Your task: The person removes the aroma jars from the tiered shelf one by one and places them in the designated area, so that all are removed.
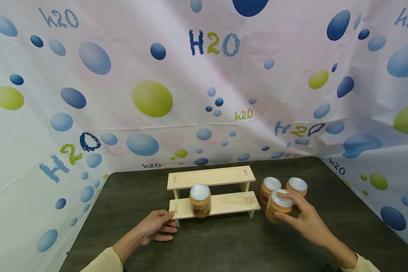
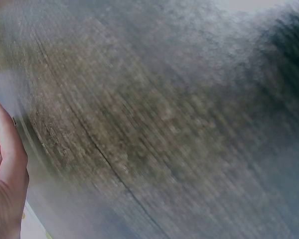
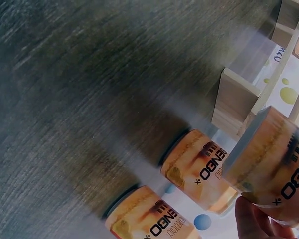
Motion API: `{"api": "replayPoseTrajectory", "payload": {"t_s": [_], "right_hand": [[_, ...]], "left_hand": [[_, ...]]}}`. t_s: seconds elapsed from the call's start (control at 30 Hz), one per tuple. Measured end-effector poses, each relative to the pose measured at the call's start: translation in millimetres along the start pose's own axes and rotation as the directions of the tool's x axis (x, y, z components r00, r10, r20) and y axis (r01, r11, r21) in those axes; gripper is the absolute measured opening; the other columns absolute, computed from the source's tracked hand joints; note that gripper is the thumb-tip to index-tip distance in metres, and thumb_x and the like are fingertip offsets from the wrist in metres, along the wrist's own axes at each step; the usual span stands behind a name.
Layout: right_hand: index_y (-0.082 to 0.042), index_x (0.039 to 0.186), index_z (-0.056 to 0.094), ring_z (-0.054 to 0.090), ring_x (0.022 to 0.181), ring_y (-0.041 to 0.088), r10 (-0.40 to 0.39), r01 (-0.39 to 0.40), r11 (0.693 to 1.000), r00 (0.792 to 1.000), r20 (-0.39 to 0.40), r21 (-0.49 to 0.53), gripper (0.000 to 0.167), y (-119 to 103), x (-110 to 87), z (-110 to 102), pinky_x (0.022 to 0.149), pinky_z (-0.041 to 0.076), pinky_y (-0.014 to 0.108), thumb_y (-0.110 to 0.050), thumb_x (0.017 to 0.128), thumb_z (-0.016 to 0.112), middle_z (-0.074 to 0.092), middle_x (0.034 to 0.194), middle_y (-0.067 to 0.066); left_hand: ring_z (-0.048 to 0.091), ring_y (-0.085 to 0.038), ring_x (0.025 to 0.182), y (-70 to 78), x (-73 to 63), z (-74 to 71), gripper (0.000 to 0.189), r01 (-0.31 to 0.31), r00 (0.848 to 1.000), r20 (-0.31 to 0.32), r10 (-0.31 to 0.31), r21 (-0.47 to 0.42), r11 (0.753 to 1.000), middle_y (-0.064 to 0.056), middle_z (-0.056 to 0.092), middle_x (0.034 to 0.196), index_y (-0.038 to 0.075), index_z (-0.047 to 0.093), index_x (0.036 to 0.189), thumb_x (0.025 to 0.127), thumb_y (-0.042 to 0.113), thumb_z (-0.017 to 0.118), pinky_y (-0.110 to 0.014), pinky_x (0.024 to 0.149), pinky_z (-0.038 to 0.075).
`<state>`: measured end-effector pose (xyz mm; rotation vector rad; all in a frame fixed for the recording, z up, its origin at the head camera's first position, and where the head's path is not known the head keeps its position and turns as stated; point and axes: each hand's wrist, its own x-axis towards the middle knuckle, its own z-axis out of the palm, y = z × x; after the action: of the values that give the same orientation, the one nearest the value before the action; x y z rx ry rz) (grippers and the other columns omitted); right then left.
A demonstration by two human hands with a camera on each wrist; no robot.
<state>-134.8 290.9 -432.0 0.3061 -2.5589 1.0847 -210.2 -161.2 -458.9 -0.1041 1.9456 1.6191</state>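
Observation:
A two-step wooden stand (image 1: 224, 204) is on the dark table in the head view. An orange can with a silver lid (image 1: 200, 204) stands upright on its lower step, left of the middle. My left hand (image 1: 158, 226) holds the left front corner of that step, thumb by the board's edge. In the left wrist view only part of my left hand (image 2: 7, 169) shows. To the right of the stand, my right hand (image 1: 304, 217) grips another orange can (image 1: 275, 211) between thumb and fingers. The right wrist view shows this can (image 3: 269, 169) raised off the table.
Two more orange cans stand on the table behind the held one, a left one (image 1: 266, 190) and a right one (image 1: 297, 185). A white sheet (image 1: 190, 143) printed with coloured bubbles and lettering hangs behind the table (image 1: 136, 196) and along its sides.

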Motion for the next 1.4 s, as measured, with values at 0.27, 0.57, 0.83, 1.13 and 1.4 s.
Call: {"api": "replayPoseTrajectory", "payload": {"t_s": [0.27, 0.57, 0.83, 1.13, 1.4], "right_hand": [[-0.010, 0.132, 0.060, 0.046, 0.105, -0.016, -0.002, 0.002, 1.000, 1.000, 0.003, -0.012, 0.059, 3.8, 1.2, 2.4, 0.076, 0.058, 0.024, -0.017, 0.079, 0.087, 0.057, 0.134, 0.016], [-0.009, 0.128, 0.060, 0.044, 0.104, -0.019, 0.041, -0.040, 0.999, 0.998, 0.041, -0.029, 0.056, 7.5, -5.6, 0.2, 0.075, 0.059, 0.025, -0.022, 0.080, 0.086, 0.057, 0.133, 0.014], [-0.010, 0.127, 0.060, 0.045, 0.104, -0.018, 0.046, -0.046, 0.999, 0.998, 0.040, -0.002, 0.056, 9.8, -8.6, 0.6, 0.074, 0.058, 0.022, -0.021, 0.079, 0.087, 0.057, 0.132, 0.013], [-0.010, 0.127, 0.059, 0.040, 0.106, -0.021, 0.068, -0.068, 0.998, 0.996, 0.053, 0.003, 0.056, 12.5, -7.4, 2.6, 0.075, 0.059, 0.022, -0.023, 0.080, 0.086, 0.053, 0.138, 0.019], [-0.012, 0.128, 0.059, 0.044, 0.106, -0.018, 0.077, -0.078, 0.997, 0.994, 0.071, 0.011, 0.057, 15.7, -4.9, 7.3, 0.076, 0.059, 0.025, -0.026, 0.080, 0.086, 0.054, 0.136, 0.015]], "left_hand": [[0.072, -0.015, 0.083, 2.5, -1.6, -1.0, 0.033, 0.003, 1.000, -0.002, -0.003, 0.004, 1.000, -0.007, 0.064, 0.095, 0.002, 0.057, 0.104, 0.107, 0.035, 0.049, -0.040, 0.075, 0.065], [0.070, -0.017, 0.084, -3.0, 0.2, 3.1, 0.036, 0.003, 1.000, 0.005, -0.003, 0.002, 1.000, -0.009, 0.063, 0.098, 0.001, 0.056, 0.107, 0.107, 0.036, 0.049, -0.040, 0.076, 0.065], [0.071, -0.018, 0.084, -4.0, 1.5, 5.1, 0.036, 0.000, 1.000, 0.006, 0.000, -0.002, 1.000, -0.009, 0.062, 0.098, 0.001, 0.056, 0.107, 0.107, 0.037, 0.050, -0.042, 0.077, 0.065], [0.071, -0.018, 0.084, -3.3, 2.0, 2.8, 0.036, 0.006, 1.000, 0.003, -0.006, -0.002, 1.000, -0.010, 0.063, 0.099, 0.001, 0.057, 0.108, 0.107, 0.036, 0.050, -0.043, 0.077, 0.065], [0.071, -0.018, 0.085, -0.5, 0.1, 0.6, 0.036, -0.001, 1.000, -0.001, 0.001, -0.001, 1.000, -0.010, 0.063, 0.099, 0.001, 0.056, 0.109, 0.107, 0.036, 0.049, -0.042, 0.077, 0.065]]}}
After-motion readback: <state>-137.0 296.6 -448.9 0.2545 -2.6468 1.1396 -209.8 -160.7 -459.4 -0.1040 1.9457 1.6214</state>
